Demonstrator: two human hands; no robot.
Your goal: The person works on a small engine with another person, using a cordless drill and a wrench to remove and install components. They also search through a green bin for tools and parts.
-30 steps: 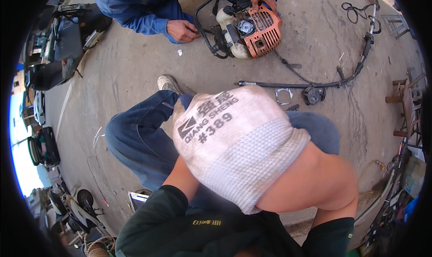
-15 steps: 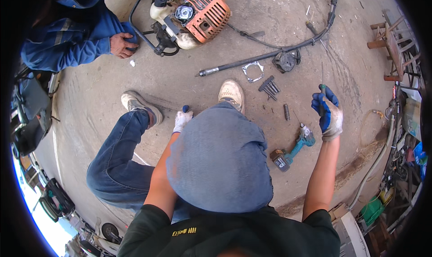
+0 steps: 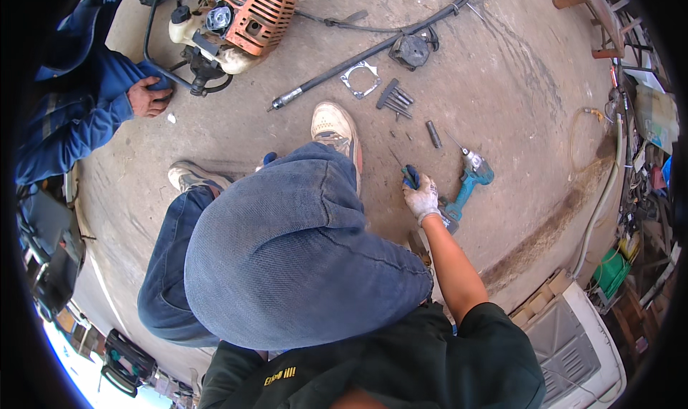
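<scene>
My right hand [image 3: 421, 196], in a white and blue glove, is closed round the handle of a screwdriver [image 3: 411, 172]. Its thin shaft points away from me, low over the concrete floor. Just right of that hand lies a teal cordless drill [image 3: 471, 183] with a long thin bit. Of my left hand [image 3: 269, 157] only a blue gloved fingertip shows beyond my raised knee; the other fingers are hidden. Ahead on the floor are a dark cylindrical piece [image 3: 433, 134], a group of dark bolts or pins [image 3: 395, 99], a silver flat gasket-like plate [image 3: 360, 80] and a dark housing [image 3: 411, 51].
A long black shaft [image 3: 344, 65] lies beyond these parts. At far left stands an orange and white small engine [image 3: 254, 11]; beside it a co-worker's bare hand [image 3: 148, 97] rests on a blue-clad leg. Clutter and a hose [image 3: 609, 194] line the right side.
My right hand has swung left and down with the screwdriver, from beyond the drill to its left side. The view has shifted, and my knee now covers most of my left hand.
</scene>
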